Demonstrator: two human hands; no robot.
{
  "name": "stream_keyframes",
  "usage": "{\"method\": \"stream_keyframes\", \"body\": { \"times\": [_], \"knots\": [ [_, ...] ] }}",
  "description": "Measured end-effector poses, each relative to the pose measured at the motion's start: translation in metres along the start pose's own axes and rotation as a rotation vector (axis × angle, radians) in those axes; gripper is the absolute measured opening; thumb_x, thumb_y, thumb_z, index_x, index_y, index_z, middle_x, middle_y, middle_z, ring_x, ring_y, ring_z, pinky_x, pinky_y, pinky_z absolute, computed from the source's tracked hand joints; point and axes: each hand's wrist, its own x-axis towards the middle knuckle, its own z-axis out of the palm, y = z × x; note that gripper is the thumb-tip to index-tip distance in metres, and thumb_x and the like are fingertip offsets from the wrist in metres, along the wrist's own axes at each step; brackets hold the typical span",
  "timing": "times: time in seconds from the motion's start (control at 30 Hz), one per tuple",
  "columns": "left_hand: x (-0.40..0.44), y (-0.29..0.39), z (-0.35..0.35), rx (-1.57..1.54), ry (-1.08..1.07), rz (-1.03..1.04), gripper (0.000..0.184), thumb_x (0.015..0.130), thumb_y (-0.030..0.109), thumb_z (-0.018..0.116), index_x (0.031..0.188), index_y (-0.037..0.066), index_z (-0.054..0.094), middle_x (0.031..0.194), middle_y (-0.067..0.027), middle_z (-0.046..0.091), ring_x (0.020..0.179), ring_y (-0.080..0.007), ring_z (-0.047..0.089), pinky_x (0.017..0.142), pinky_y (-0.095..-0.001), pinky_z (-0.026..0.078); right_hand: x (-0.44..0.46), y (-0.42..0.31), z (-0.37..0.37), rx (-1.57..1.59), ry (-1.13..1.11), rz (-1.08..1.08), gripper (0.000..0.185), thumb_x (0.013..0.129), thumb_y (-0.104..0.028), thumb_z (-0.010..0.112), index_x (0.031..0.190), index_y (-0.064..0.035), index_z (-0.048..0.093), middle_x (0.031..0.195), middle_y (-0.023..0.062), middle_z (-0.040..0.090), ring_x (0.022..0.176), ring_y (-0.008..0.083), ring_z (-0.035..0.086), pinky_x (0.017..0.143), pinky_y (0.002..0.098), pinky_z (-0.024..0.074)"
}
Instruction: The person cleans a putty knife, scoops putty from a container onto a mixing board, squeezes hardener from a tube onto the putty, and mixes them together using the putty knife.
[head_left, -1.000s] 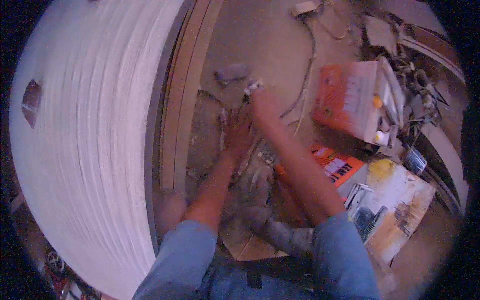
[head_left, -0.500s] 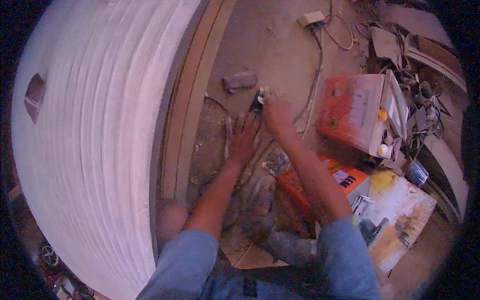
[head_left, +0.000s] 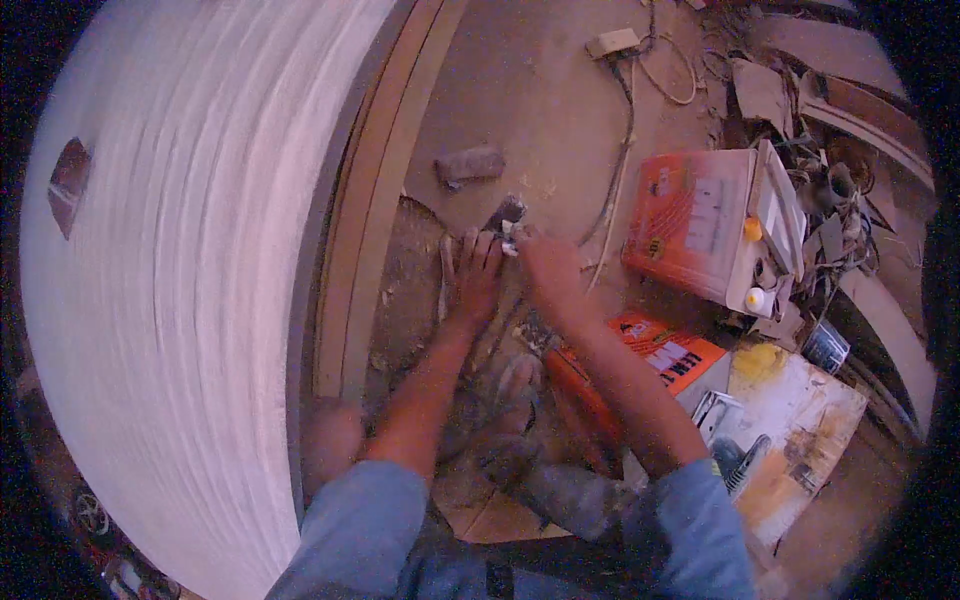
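Note:
My left hand (head_left: 478, 275) lies with its fingers stretched out on a dark piece low on the dusty ground, its fingertips beside a dark, narrow item (head_left: 510, 209). My right hand (head_left: 546, 262) is closed just to the right, around something small and whitish (head_left: 510, 240) that shows at its fingertips. What the pale thing is cannot be made out. A greyish block (head_left: 470, 165) lies on the ground beyond both hands.
Wooden boards (head_left: 375, 200) run beside a large white ridged surface (head_left: 200, 280) at left. Right are an orange-and-white box (head_left: 690, 225), another orange box (head_left: 660, 350), a stained board (head_left: 800, 430), scrap (head_left: 845, 200) and a cable with a pale block (head_left: 612, 42).
My right hand has moved down toward me with the whitish thing, uncovering the dark item's far end. My left hand has shifted slightly nearer, its fingers still stretched.

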Motion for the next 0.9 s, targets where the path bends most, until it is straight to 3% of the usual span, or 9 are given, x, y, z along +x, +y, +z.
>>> {"method": "stream_keyframes", "body": {
  "times": [0.1,0.17,0.3,0.37,0.53,0.6,0.67,0.73,0.9],
  "knots": [
    [0.000,0.000,-0.004,0.119,-0.113,0.001,0.049,0.087,0.016,0.059,0.134,0.012,0.050,0.142,-0.0076,0.042,0.143,-0.0311,0.030,0.118,-0.0643,0.013,0.020,0.000,0.037,0.058,0.470,0.016,0.024,0.090,-0.017,0.055,0.107,-0.0078,0.070,0.098,0.0190,0.071,0.091,0.0427,0.067,0.076,0.0543,0.0527],
    [0.000,-0.006,-0.009,0.037,0.002,0.022,0.047,0.086,0.015,0.059,0.132,0.012,0.051,0.140,-0.0079,0.043,0.141,-0.0314,0.032,0.118,-0.0635,0.015,0.040,0.020,-0.003,0.114,-0.075,0.105,0.030,0.081,-0.015,0.065,0.109,-0.0060,0.065,0.106,0.0199,0.066,0.096,0.0407,0.065,0.082,0.0504,0.0519],
    [0.017,0.004,-0.023,-0.055,0.098,-0.012,0.037,0.087,0.013,0.059,0.123,0.012,0.055,0.130,-0.0092,0.048,0.135,-0.0309,0.039,0.113,-0.0626,0.024,0.060,0.081,0.046,0.108,0.345,-0.002,0.034,0.079,-0.017,0.067,0.111,-0.0065,0.066,0.097,0.0206,0.067,0.092,0.0426,0.065,0.078,0.0517,0.0521],
    [0.023,-0.003,-0.024,-0.079,0.102,0.030,0.032,0.088,0.014,0.060,0.120,0.011,0.056,0.122,-0.0111,0.052,0.129,-0.0318,0.044,0.109,-0.0615,0.028,0.032,0.063,-0.010,0.292,0.511,0.195,0.035,0.080,-0.016,0.066,0.114,-0.0062,0.066,0.096,0.0213,0.067,0.092,0.0427,0.065,0.078,0.0526,0.0511],
    [0.051,-0.010,-0.014,-0.225,-0.103,-0.255,0.026,0.094,0.022,0.058,0.114,0.006,0.060,0.108,-0.0175,0.062,0.113,-0.0353,0.057,0.100,-0.0588,0.036,-0.011,0.043,-0.070,0.434,0.294,0.234,0.036,0.080,-0.015,0.066,0.116,-0.0096,0.066,0.102,0.0213,0.067,0.097,0.0405,0.065,0.081,0.0515,0.0516],
    [0.048,-0.015,0.027,-0.652,0.511,-0.538,0.032,0.098,0.030,0.053,0.115,0.004,0.062,0.109,-0.0210,0.064,0.105,-0.0383,0.061,0.103,-0.0558,0.037,-0.015,0.032,-0.051,0.433,0.135,0.286,0.037,0.081,-0.014,0.065,0.117,-0.0115,0.066,0.106,0.0208,0.067,0.100,0.0392,0.065,0.082,0.0509,0.0519],
    [0.046,-0.015,-0.025,-0.510,0.277,-0.557,0.035,0.098,0.031,0.052,0.118,0.005,0.062,0.117,-0.0205,0.063,0.111,-0.0381,0.058,0.106,-0.0548,0.035,-0.011,0.024,-0.002,0.292,0.338,0.036,0.039,0.082,-0.009,0.061,0.121,-0.0121,0.064,0.110,0.0186,0.067,0.101,0.0374,0.065,0.083,0.0496,0.0534],
    [0.043,-0.018,-0.039,-0.382,0.027,-0.567,0.037,0.098,0.033,0.051,0.122,0.006,0.062,0.124,-0.0201,0.061,0.117,-0.0380,0.056,0.108,-0.0538,0.034,-0.010,-0.009,0.000,0.214,0.206,0.055,0.041,0.083,-0.008,0.060,0.123,-0.0105,0.062,0.112,0.0178,0.067,0.102,0.0364,0.065,0.084,0.0493,0.0535],
    [0.021,-0.059,0.025,0.047,0.149,-0.356,0.042,0.092,0.034,0.057,0.127,0.011,0.062,0.139,-0.0219,0.050,0.134,-0.0407,0.041,0.118,-0.0575,0.022,0.008,-0.052,0.004,0.176,0.077,0.063,0.045,0.085,-0.007,0.055,0.130,-0.0074,0.056,0.119,0.0168,0.064,0.104,0.0355,0.065,0.085,0.0484,0.0543]
  ]
}}
